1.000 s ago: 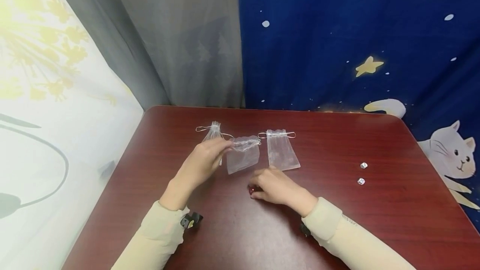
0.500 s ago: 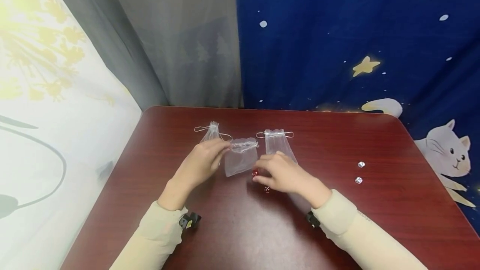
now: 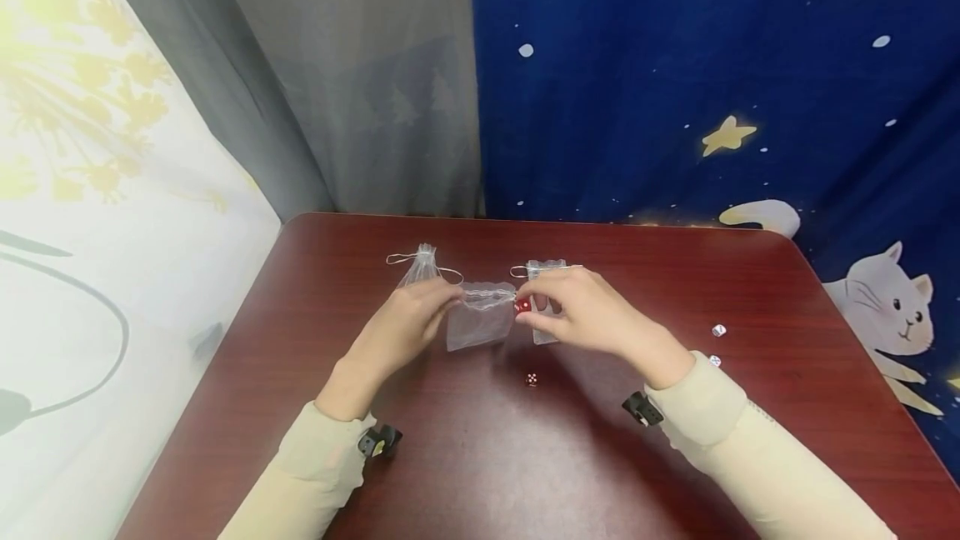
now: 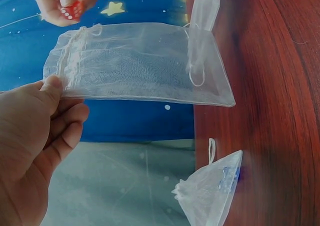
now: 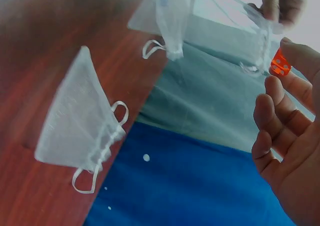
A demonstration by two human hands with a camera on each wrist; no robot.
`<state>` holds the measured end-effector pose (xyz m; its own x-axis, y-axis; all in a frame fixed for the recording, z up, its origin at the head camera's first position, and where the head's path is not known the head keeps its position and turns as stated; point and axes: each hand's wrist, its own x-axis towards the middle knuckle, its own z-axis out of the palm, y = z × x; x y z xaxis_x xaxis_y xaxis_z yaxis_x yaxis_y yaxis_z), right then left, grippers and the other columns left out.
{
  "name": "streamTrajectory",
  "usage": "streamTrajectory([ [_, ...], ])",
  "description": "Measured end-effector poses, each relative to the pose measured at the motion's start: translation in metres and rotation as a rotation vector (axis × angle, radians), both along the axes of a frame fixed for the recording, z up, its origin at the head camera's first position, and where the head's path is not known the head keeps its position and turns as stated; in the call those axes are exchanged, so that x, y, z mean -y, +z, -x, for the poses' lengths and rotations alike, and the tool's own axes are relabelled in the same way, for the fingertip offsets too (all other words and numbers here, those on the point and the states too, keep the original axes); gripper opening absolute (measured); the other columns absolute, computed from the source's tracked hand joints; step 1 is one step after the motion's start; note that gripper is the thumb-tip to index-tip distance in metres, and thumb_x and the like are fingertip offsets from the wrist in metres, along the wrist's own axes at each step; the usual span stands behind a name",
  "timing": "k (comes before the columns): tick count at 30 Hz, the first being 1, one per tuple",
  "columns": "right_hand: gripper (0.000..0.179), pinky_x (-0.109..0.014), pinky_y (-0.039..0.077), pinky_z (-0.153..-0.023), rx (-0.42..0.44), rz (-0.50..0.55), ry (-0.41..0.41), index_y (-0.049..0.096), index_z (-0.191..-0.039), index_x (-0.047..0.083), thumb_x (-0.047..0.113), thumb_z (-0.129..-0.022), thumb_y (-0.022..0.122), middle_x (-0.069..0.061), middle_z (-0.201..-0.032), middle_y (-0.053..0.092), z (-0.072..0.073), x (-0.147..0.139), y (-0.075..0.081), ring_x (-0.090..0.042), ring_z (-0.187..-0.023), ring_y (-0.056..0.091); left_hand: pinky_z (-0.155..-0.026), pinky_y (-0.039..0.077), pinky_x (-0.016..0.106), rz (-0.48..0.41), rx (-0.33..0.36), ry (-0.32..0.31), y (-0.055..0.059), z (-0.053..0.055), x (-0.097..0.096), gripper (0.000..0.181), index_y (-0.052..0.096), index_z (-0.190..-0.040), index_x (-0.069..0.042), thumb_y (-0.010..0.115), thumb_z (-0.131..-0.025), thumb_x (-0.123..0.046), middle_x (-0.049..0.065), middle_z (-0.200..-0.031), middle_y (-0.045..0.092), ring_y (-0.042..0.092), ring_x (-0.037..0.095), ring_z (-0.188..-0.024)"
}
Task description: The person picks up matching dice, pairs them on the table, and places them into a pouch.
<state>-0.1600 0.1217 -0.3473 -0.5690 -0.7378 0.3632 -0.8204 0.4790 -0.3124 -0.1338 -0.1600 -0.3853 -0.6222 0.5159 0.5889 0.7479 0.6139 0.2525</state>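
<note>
My left hand (image 3: 393, 327) pinches the mouth end of a sheer white drawstring bag (image 3: 478, 327), thumb on top in the left wrist view. The bag hangs flat and looks empty. Between right thumb and fingertips, my right hand (image 3: 588, 311) holds a red die (image 3: 523, 305) with white dots, close beside the bag's mouth. In the right wrist view this red die (image 5: 281, 63) shows just outside the gathered edge. A second red die (image 3: 532, 379) lies on the table in front of the hands.
A gathered drawstring bag (image 3: 422, 267) stands behind my left hand, something blue inside (image 4: 229, 178). Another flat bag (image 3: 545, 335) lies partly under my right hand. Two silvery-white dice, one farther back (image 3: 718, 330), lie right on the red-brown table (image 3: 637, 473).
My right hand has lifted the red die from the table and carried it away from me, up to the bag's mouth. The second red die has come into sight. My left hand stays put.
</note>
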Motion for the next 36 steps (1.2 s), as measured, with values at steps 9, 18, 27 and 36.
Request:
streamTrajectory([
  [9,0.017,-0.027,0.044,-0.058,-0.021,0.034,-0.032,0.075,-0.099,0.015,0.027,-0.088,0.081,0.006,-0.072,0.058,0.006,0.000,0.010,-0.011,-0.063,0.054,-0.083,0.058,0.034,0.033,-0.021,-0.017,0.000,-0.003,-0.006,0.013,0.072,-0.104,-0.004,0.073,-0.091,-0.003,0.005,-0.093,0.072,0.069,0.020,-0.087],
  [18,0.012,-0.025,0.044,-0.058,-0.009,0.045,0.006,0.075,-0.096,0.018,0.027,-0.089,0.080,0.009,-0.074,0.057,0.004,0.017,0.013,-0.004,-0.066,0.050,-0.080,0.056,0.029,0.040,0.035,-0.074,0.000,-0.007,-0.025,0.010,0.072,-0.104,-0.007,0.070,-0.095,-0.005,0.001,-0.088,0.068,0.065,0.015,-0.083],
  [27,0.021,-0.024,0.044,-0.056,-0.030,0.099,0.002,0.075,-0.099,0.016,0.031,-0.087,0.081,0.008,-0.075,0.055,0.002,0.020,0.010,-0.003,-0.065,0.051,-0.079,0.056,0.030,-0.027,-0.035,-0.085,0.002,-0.009,-0.027,0.013,0.072,-0.104,-0.005,0.071,-0.092,-0.001,0.004,-0.091,0.069,0.065,0.017,-0.084],
  [36,0.033,-0.024,0.042,-0.055,-0.040,0.201,0.003,0.074,-0.106,0.014,0.033,-0.081,0.086,0.007,-0.077,0.057,0.002,0.011,0.002,-0.004,-0.065,0.049,-0.083,0.058,0.033,-0.080,-0.113,-0.070,0.001,-0.008,-0.024,0.018,0.073,-0.103,-0.001,0.077,-0.086,0.002,0.008,-0.093,0.072,0.069,0.022,-0.087],
])
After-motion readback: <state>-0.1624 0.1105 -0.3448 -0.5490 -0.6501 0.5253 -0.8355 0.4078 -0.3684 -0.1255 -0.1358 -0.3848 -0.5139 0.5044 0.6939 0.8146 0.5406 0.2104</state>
